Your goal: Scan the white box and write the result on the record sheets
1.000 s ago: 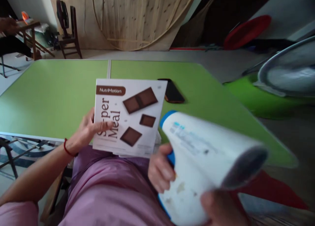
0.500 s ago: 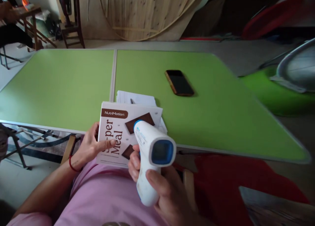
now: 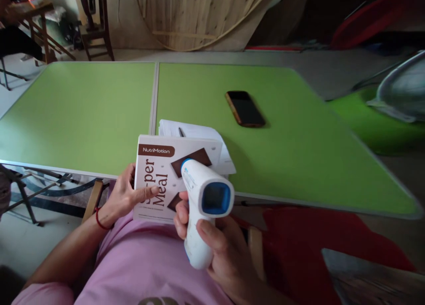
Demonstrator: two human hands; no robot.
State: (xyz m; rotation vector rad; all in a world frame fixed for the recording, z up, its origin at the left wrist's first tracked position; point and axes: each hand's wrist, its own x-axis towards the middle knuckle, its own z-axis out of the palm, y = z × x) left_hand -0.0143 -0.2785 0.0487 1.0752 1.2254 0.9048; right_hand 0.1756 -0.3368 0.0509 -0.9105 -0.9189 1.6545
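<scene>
Something in each grip

I'm placing everything by the green bench [image 3: 292, 132]. The left hand [image 3: 124, 196] comes first, this side of its near edge. The grip there pinches the NutriMotion box [image 3: 171, 183], thumb on the printed face, fingers behind. The box is at the bench's near edge; held from one side only, it could twist or droop if that thumb eased. Its face looks back toward the pink shirt [image 3: 156, 256], and it's too nearly square for a clear long axis. Behind it, papers [image 3: 202, 130] carry a pen [image 3: 181, 132], which a nudge might roll off. Short of the bench's edge, the right hand [image 3: 229, 252] has its grip wrapped round the white thermometer [image 3: 201, 225]. A swing left could knock the box; I can't tell whether they touch. The nose points away and leftward, the barrel's long axis slanting likewise. A phone [image 3: 245, 109] lies on the bench's right half.
</scene>
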